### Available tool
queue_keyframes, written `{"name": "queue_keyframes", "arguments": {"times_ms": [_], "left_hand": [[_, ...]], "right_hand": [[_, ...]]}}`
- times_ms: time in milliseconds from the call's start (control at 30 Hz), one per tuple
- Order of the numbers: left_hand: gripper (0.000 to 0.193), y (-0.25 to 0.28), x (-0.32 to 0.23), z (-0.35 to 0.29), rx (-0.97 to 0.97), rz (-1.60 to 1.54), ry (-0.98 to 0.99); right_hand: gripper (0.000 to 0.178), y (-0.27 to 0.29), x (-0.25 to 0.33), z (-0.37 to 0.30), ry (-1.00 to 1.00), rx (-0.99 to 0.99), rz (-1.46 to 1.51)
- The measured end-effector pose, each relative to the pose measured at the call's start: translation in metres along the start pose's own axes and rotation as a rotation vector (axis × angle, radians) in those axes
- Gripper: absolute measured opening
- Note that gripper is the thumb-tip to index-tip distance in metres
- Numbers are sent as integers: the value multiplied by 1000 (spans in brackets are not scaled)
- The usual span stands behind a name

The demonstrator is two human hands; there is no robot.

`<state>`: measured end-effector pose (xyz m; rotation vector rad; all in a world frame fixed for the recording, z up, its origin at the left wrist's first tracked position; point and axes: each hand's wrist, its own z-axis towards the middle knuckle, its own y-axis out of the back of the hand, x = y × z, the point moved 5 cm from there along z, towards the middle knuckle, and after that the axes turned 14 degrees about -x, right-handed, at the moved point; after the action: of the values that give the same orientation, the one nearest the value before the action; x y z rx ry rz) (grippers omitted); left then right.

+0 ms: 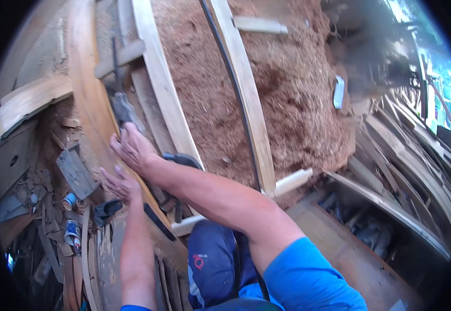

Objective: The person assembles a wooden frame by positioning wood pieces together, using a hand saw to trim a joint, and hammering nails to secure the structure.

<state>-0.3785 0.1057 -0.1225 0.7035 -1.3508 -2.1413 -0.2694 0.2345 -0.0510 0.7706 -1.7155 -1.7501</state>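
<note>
A long, smooth brown plank [88,62] runs down the left side of a wooden frame. My right hand [136,149] is closed at the lower end of a grey metal clamp [126,109] beside the plank's inner edge; a thin dark bar extends upward from it. My left hand [122,185] lies with fingers apart against the plank, just below the right hand. Under my right forearm, a black curved tool part [183,159] is partly hidden. Pale wooden rails [160,83] stand to the right of the clamp.
Reddish sawdust [293,98] is heaped beyond the frame's right-hand rail [246,93]. Stacked boards [407,150] lean at the right. Wood scraps and small cans [72,230] clutter the lower left. A short block [121,58] crosses the rails.
</note>
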Motion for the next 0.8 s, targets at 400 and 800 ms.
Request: {"name": "queue_keyframes", "arguments": {"times_ms": [400, 800], "left_hand": [[63, 12, 16, 24, 87, -97, 230], [93, -9, -241, -36, 264, -205, -328]], "right_hand": [[40, 307, -126, -355, -1093, -900, 888], [54, 194, -107, -488, -2089, -518, 1259]]}}
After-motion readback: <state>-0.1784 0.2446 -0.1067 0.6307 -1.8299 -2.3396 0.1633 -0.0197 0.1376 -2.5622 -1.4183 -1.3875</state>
